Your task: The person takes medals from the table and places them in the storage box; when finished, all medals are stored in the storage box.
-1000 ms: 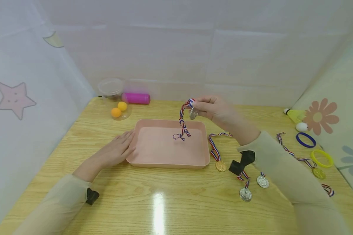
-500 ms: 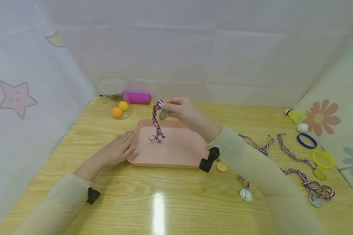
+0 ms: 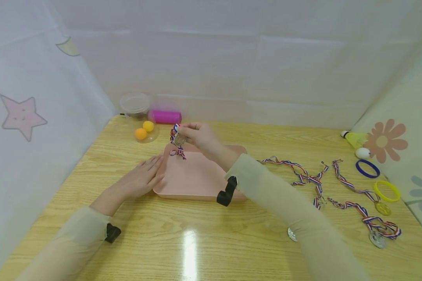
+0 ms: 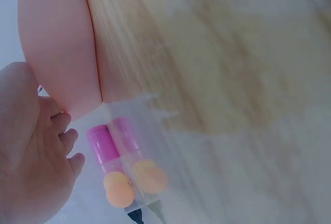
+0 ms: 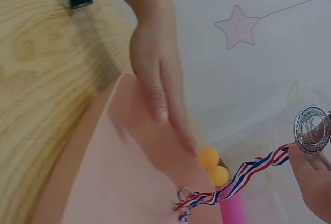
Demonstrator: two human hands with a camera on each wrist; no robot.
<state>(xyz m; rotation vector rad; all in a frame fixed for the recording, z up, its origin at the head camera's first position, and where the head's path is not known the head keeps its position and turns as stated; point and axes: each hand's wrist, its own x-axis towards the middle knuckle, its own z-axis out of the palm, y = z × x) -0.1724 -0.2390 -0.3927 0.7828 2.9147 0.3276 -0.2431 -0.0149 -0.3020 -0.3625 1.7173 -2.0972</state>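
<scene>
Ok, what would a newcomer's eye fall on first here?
Probably the silver medal in the right hand, its striped ribbon hanging over the pink tray. Next, the two orange balls at the back left, near the magenta tube; then the other medals lying to the right on the table.

The right grip is raised and pinching, the left grip lower with its fingers extended.
</scene>
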